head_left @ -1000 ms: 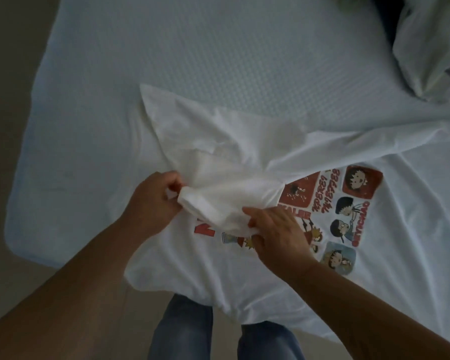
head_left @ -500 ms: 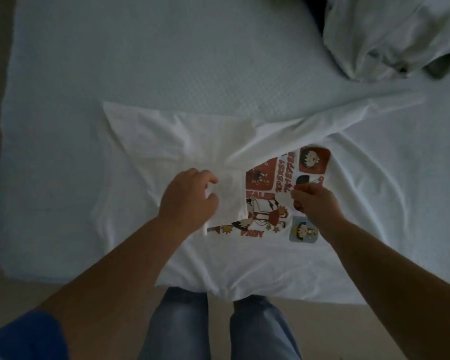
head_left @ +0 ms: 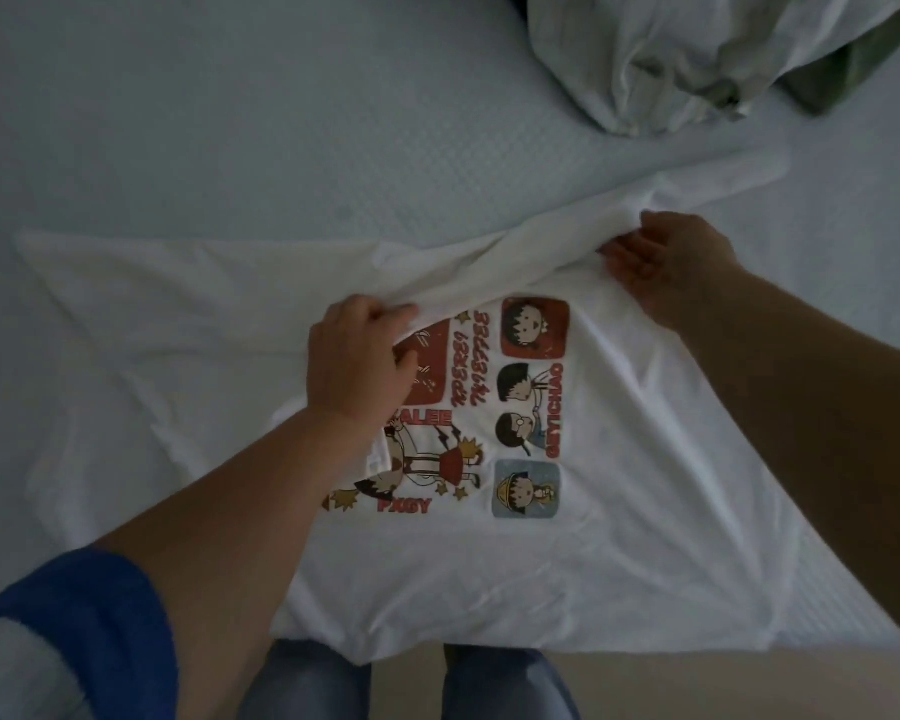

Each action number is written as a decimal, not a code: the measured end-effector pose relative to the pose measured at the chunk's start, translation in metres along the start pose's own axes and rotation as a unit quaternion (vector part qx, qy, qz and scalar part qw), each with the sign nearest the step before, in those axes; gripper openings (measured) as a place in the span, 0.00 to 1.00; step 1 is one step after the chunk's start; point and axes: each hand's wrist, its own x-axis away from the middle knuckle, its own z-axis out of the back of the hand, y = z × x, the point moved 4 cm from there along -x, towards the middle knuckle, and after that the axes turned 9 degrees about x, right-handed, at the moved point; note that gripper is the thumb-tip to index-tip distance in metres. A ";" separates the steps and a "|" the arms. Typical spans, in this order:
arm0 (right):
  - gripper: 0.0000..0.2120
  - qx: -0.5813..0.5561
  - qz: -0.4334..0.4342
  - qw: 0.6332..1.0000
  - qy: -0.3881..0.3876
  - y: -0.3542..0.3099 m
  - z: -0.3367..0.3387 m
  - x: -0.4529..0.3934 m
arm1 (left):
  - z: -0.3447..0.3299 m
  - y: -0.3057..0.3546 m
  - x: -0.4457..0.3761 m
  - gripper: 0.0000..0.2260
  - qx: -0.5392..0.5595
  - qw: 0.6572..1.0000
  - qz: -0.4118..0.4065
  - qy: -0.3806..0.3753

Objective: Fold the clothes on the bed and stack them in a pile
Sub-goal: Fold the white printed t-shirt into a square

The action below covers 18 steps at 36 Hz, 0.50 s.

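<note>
A white T-shirt (head_left: 619, 511) with a red cartoon print lies spread across the near part of the bed, its lower edge hanging over the bed's front. A long fold of its fabric runs diagonally over the print, from the middle up to the right. My left hand (head_left: 357, 358) grips that fold at its lower end, just left of the print. My right hand (head_left: 666, 257) holds the same fold farther up on the right, fingers curled under the cloth.
The pale blue bed sheet (head_left: 230, 122) covers the far half of the bed. A crumpled heap of white and green clothes (head_left: 697, 59) lies at the far right. The bed's front edge and my jeans-clad legs (head_left: 307, 683) are at the bottom.
My right hand has gone from the print up and to the right and taken hold of the fold. My left hand has shifted up along the fold. More of the print shows.
</note>
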 end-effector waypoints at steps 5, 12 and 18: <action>0.07 -0.018 -0.030 0.999 -0.010 -0.010 0.006 -0.016 | 0.004 0.000 -0.002 0.19 -0.017 1.000 0.009 0.010; 0.07 -0.159 0.023 0.987 -0.028 -0.020 0.015 -0.006 | 0.007 0.002 -0.003 0.17 -0.073 0.997 -0.003 0.004; 0.09 -0.259 0.031 0.965 -0.019 -0.006 0.043 0.017 | 0.013 0.002 0.000 0.19 -0.085 0.996 -0.016 -0.015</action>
